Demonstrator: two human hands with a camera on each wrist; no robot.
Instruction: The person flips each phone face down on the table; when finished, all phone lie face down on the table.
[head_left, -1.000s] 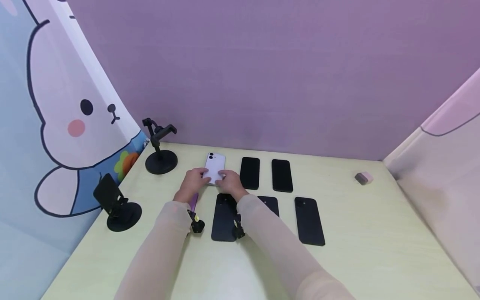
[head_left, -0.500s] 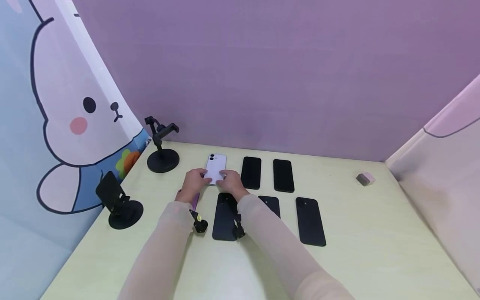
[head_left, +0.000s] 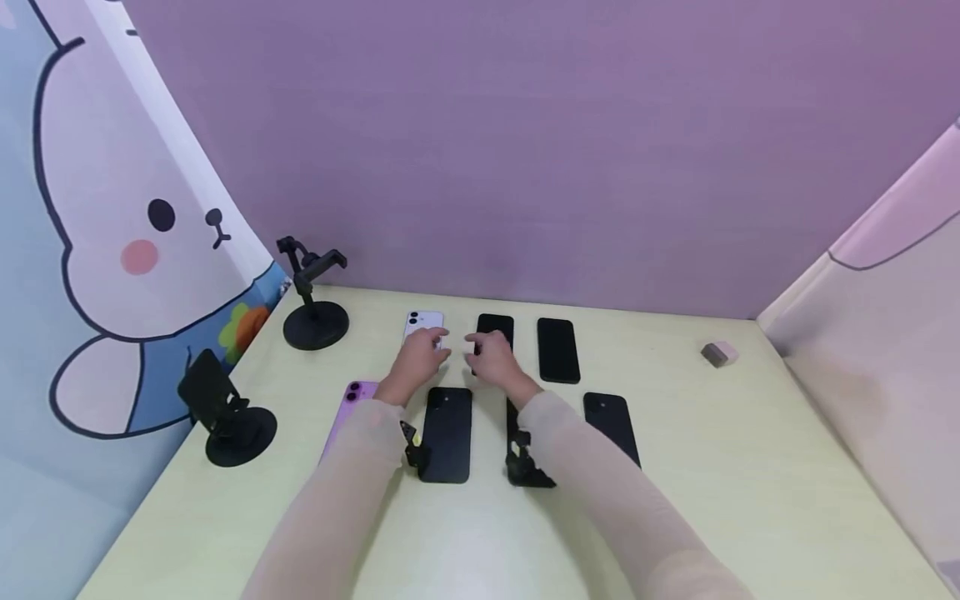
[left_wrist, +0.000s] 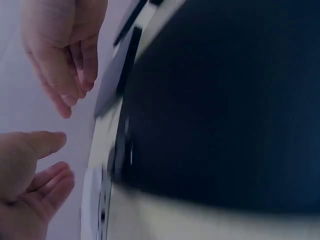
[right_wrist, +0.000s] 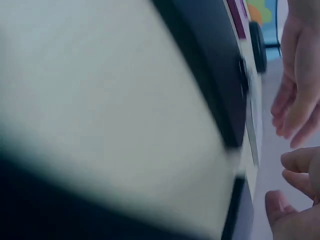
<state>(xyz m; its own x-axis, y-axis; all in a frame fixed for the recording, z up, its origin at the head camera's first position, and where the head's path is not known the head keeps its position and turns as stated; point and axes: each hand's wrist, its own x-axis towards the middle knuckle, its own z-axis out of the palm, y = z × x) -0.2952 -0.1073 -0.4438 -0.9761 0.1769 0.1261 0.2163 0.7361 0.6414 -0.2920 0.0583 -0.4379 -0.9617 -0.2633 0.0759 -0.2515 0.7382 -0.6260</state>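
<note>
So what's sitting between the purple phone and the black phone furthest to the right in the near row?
In the head view, between the purple phone and that far-right black phone lie another black phone and the person's two sleeved forearms.

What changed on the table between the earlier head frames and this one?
Both hands let go of the white phone, which stays lying camera-up. The left hand hovers over its near end, fingers relaxed; the right hand has shifted right, over a black phone. A purple phone now shows by the left sleeve. Other phones and stands unchanged.
</note>
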